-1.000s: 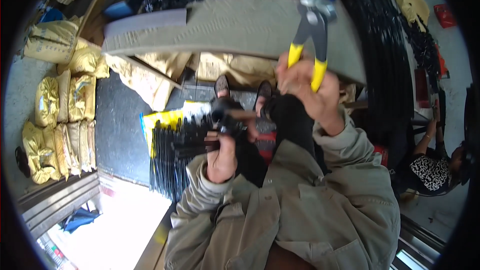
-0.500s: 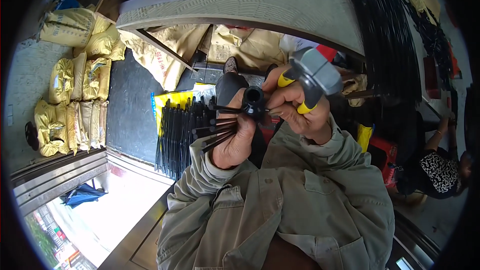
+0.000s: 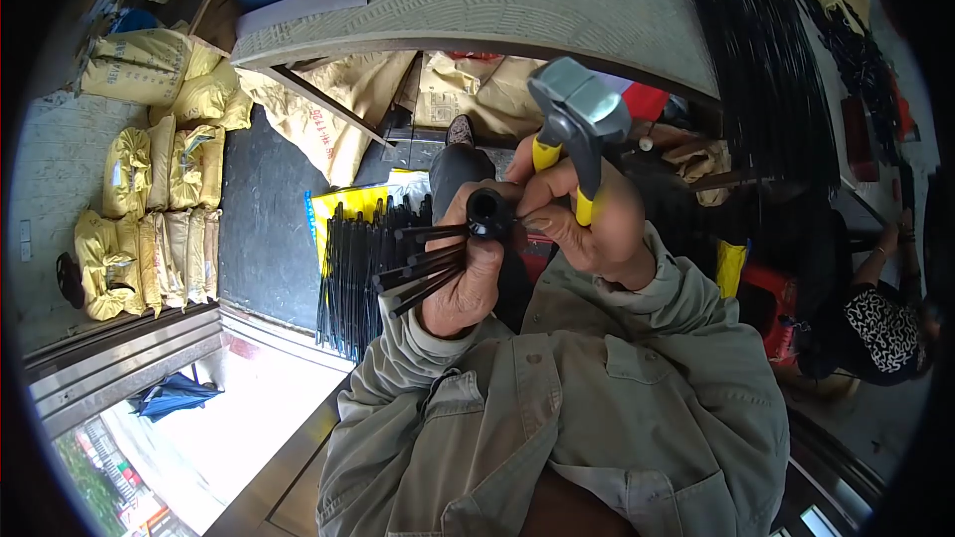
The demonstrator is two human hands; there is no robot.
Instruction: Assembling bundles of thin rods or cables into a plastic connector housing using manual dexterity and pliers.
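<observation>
My left hand (image 3: 466,290) is closed around a black, round, hollow hub (image 3: 488,213), its open end facing up. Several thin black rods (image 3: 426,268) stick out leftward from the hub between my fingers. In my right hand (image 3: 602,224) is a hammer (image 3: 579,99) with a grey metal head and a yellow-and-black handle, the head raised above the knuckles. The thumb and fingertips of that same hand pinch at the hub's right side; whether a small part is between them I cannot make out. Left of my knee stands a bundle of black rods (image 3: 360,273).
A workbench (image 3: 517,2) spans the far side, with black rods (image 3: 766,70) hanging over its right end. Sacks (image 3: 164,264) are stacked at left beyond the dark floor mat (image 3: 267,229). A person (image 3: 880,328) and a red stool (image 3: 768,313) are at right.
Both hands and the hub have shifted slightly left and down. The hammer head has swung up and to the left, away from over my right wrist.
</observation>
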